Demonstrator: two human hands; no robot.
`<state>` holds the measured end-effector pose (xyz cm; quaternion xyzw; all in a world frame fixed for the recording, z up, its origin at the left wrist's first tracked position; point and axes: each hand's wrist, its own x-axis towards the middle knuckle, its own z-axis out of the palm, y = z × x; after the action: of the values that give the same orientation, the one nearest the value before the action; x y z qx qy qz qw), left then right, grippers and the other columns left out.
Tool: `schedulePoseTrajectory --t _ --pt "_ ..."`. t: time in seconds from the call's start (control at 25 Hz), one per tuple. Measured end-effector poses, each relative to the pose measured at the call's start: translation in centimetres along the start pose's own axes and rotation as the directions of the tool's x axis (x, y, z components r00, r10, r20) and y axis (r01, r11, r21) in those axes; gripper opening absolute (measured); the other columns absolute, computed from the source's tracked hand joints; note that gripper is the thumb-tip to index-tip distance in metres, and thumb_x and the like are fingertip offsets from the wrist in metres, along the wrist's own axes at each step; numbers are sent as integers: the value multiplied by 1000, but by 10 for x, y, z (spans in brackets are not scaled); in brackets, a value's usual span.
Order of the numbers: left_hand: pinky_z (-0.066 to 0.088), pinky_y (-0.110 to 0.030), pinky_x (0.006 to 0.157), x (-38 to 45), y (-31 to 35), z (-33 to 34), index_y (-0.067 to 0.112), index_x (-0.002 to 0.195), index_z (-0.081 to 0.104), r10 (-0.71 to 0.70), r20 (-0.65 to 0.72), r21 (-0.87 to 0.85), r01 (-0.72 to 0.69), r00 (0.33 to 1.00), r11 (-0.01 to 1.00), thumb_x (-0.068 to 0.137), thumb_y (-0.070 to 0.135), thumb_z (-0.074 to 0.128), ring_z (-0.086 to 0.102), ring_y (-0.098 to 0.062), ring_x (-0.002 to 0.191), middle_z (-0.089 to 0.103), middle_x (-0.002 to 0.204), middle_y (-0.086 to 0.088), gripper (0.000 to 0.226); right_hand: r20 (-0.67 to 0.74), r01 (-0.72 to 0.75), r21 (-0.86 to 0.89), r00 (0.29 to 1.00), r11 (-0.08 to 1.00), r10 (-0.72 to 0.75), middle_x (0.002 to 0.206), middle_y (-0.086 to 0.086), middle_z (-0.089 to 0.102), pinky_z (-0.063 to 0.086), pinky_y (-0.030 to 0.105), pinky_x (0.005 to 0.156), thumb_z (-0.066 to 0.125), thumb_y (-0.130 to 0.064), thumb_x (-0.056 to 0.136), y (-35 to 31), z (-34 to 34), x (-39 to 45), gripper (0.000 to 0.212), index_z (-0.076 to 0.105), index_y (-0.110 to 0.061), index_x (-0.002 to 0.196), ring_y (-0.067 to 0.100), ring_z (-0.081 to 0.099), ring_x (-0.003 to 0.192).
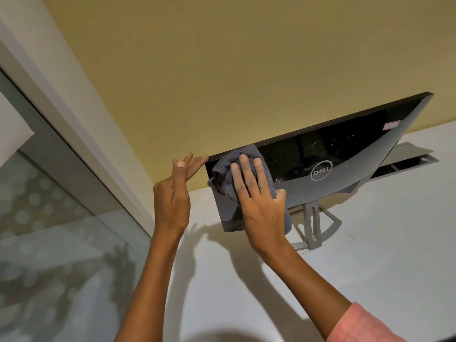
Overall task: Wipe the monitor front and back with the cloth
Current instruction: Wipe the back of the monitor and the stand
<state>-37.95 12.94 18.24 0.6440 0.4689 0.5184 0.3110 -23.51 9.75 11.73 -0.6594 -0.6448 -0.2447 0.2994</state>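
From here I've got the right hand (259, 201) flat, pressing the cloth (223, 169) on the monitor (345, 154) back at 9 o'clock, left hand (172, 193) grip loose, fingertips steadying the corner, so pushing harder might tip it off the table (370, 280).

I see an office: frosted glass partition (49, 206), white table (370, 267) with cable hatch (407, 156), monitor (345, 149).

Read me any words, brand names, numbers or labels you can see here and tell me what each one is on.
"DELL": round silver logo on the glossy black back of the monitor.
Pink sticker near the monitor's upper right corner: print too small and blurred to read.
No other text is visible.
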Motion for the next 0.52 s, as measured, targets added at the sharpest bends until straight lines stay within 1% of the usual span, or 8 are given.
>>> schedulePoseTrajectory --t 0.08,0.16,0.24,0.28,0.32,0.4,0.48,0.52 --pt "23 -15 111 -2 0 0 33 106 71 -2 4 8 2 1000 1000 100 37 22 42 6 127 60 128 7 49 25 -57 -11 998 998 57 158 7 16 42 44 67 40 9 85 0 0 -10 71 20 -12 150 29 21 144" --pt "22 -8 108 -3 0 1 36 105 70 -2 -2 22 2 1000 1000 102 34 23 42 10 126 59 127 11 47 27 -42 -35 999 999 43 155 9 26 46 53 76 33 4 90 -9 -2 -18 60 29 -11 147 29 28 141" --pt "21 -7 108 -4 1 2 36 106 69 9 -6 19 -9 1000 1000 103 31 24 41 16 123 58 123 15 46 17 42 -69 999 997 -41 152 9 34 36 70 94 17 1 95 -16 -5 -19 54 36 -11 144 27 33 139" --pt "20 -10 110 -4 1 2 34 107 69 21 -5 12 -21 1000 1000 103 29 24 40 18 122 58 121 17 46 9 104 -80 995 991 -104 151 10 36 26 72 100 18 0 96 -17 -5 -15 52 38 -9 143 27 33 139" --pt "19 -15 112 -4 1 3 31 108 69 37 -6 11 -37 999 999 102 29 24 39 19 121 58 118 22 46 -1 163 -75 987 984 -164 150 13 37 20 69 106 23 0 96 -16 -6 -10 50 40 -7 142 27 33 140" --pt "18 -21 114 -4 0 4 26 110 69 71 -9 24 -70 997 997 101 29 23 37 22 120 55 112 31 47 -26 242 -28 970 970 -243 148 18 38 18 56 114 25 1 97 -12 -9 2 46 41 0 140 30 32 140" --pt "20 -21 114 -3 -1 3 28 111 69 75 -17 23 -74 997 997 100 34 23 34 22 123 55 111 37 47 -26 227 25 974 973 -227 149 22 34 21 48 117 20 3 98 -6 -8 7 46 36 4 141 34 28 141" --pt "22 -20 114 -3 -3 2 30 111 68 60 -18 20 -60 998 998 99 37 23 33 17 128 57 116 32 48 -17 189 41 982 981 -188 149 23 32 22 48 116 22 5 96 -3 -7 6 47 35 6 141 36 27 141"
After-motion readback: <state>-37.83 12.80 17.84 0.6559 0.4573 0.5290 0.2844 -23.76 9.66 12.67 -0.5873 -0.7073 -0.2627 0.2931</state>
